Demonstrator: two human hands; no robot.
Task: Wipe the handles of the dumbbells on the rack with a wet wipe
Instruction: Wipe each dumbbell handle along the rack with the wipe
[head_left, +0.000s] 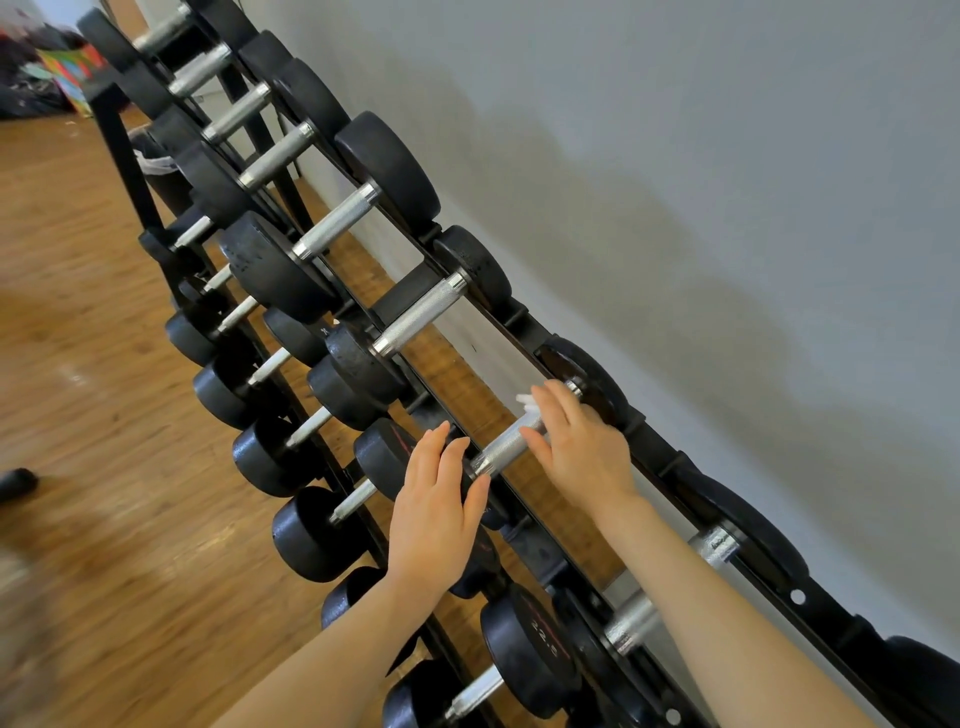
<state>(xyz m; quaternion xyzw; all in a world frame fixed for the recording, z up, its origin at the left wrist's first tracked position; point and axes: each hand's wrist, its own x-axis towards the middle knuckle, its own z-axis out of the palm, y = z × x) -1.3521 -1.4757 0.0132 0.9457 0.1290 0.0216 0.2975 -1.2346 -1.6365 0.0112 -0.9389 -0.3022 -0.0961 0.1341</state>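
Wiping handle: right hand is pressing wet wipe around it; left hand, open-fingered at eight o'clock, is steadying dumbbell head.

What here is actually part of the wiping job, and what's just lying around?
Part of the job:
- wet wipe under the right hand
- the dumbbell handle being wiped
- left hand resting on that dumbbell's near end
- rack

Just lying about:
- colourful box on the far floor
- dark object on the wood floor
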